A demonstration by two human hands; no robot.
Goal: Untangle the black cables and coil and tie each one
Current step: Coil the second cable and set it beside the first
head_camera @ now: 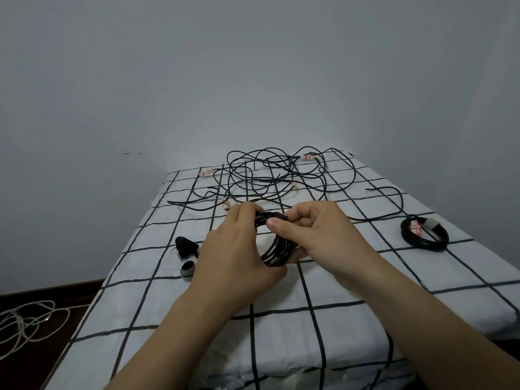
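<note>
The checked table (pixel 337 319) carries a loose tangle of black cables (pixel 270 175) at its far end. Nearer, the left hand (pixel 239 249) and right hand (pixel 318 235) both curl round a black coil (pixel 277 254) mid-table. A tied coil (pixel 425 233) lies well apart at the right.

Table cover (pixel 281 319): woven cloth, matt, lightly creased; loose black cables (pixel 270 175) at 12 o'clock look smooth and plastic-jacketed with low sheen, whereas the coil (pixel 277 250) at centre shows glossy highlights along its turns. Tied coil (pixel 422 240) at 3 o'clock: smooth black jacket, bound by a matt grey fabric-like strap (pixel 433 222); spare straps (pixel 187 253) at 9 o'clock fuzzy, matt. Wall (pixel 253 80): flat matt paint; floor (pixel 70 294) at 8 o'clock: dark wood, slight gloss.
</note>
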